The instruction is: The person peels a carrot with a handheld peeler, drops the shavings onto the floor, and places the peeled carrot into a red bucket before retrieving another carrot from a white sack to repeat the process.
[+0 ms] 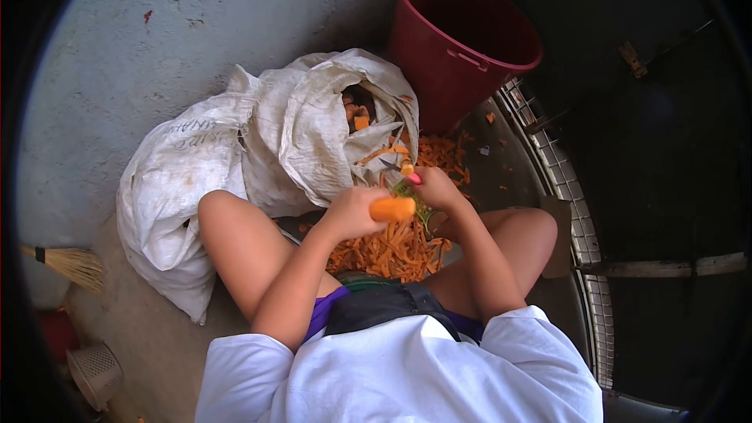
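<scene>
My left hand (pixel 354 213) is wrapped round a peeled orange carrot (pixel 392 209), whose thick end points right. My right hand (pixel 435 188) is closed on a small knife with a pink handle (pixel 413 178); its blade (pixel 389 164) points up and left. A cut carrot end (pixel 406 167) and a strip of peel lie against the blade. Below the hands, a heap of orange peelings (pixel 385 255) lies between my legs, with some green stalks (pixel 424 210) beside it. Just beyond the hands, an open white sack (pixel 317 121) holds more carrots (pixel 361 121).
A large red bucket (pixel 439 55) stands behind the peelings, beside the wall. Another full white sack (pixel 174 180) leans at the left. A straw broom (pixel 74 266) and a perforated basket (pixel 95 374) are at far left. A metal grille (pixel 576 219) borders the right.
</scene>
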`<state>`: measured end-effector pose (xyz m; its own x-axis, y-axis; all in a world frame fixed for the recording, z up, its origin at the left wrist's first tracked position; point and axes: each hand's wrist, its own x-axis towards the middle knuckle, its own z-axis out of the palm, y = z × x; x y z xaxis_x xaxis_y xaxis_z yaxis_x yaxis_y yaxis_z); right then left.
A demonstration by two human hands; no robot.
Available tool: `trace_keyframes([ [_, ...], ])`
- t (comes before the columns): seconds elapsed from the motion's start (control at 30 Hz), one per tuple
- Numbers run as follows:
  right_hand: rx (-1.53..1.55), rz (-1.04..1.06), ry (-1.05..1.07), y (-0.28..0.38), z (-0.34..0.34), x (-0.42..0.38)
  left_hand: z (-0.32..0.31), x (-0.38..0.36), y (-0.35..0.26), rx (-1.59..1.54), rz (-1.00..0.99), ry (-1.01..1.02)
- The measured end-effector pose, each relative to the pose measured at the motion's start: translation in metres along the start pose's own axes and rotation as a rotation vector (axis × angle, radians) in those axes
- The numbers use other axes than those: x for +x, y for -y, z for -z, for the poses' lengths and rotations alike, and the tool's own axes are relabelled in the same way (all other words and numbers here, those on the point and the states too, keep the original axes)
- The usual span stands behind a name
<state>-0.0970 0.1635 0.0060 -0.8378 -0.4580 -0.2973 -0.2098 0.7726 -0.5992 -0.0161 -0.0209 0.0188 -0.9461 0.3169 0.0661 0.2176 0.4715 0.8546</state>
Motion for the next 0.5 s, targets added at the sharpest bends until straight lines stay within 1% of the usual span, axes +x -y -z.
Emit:
trace_keyframes([
  [0.03,-0.026,-0.028,-0.011,-0.023,-0.012,0.009,-0.002,-0.002,-0.001,0.094,-0.129,0.021],
  [0.07,-0.052,-0.055,-0.024,-0.037,-0.019,0.014,-0.007,-0.003,-0.001,-0.117,-0.090,0.017],
  [0.17,-0.055,-0.096,0.054,-0.044,-0.025,0.017,-0.006,-0.004,0.003,-0.218,0.049,-0.070],
  [0.2,-0.041,-0.086,0.063,-0.048,-0.030,0.018,-0.001,-0.003,0.004,-0.216,0.129,-0.021],
  [0.27,-0.013,-0.060,0.079,-0.054,-0.043,0.023,-0.006,-0.001,0.012,-0.269,0.090,-0.123],
  [0.33,-0.006,-0.142,0.195,-0.037,-0.047,0.019,-0.011,0.002,0.018,-0.346,0.045,-0.204],
  [0.37,-0.001,-0.186,0.251,-0.030,-0.050,0.016,-0.012,0.003,0.017,-0.441,0.061,-0.181],
  [0.4,0.057,-0.148,0.291,-0.048,-0.070,0.024,-0.013,0.004,0.016,-0.537,0.076,-0.159],
  [0.43,0.157,-0.125,0.277,-0.053,-0.084,0.025,-0.015,0.004,0.015,-0.634,0.093,-0.139],
  [0.5,0.356,-0.073,0.254,-0.052,-0.108,0.024,-0.019,0.005,0.014,-0.783,0.054,-0.187],
])
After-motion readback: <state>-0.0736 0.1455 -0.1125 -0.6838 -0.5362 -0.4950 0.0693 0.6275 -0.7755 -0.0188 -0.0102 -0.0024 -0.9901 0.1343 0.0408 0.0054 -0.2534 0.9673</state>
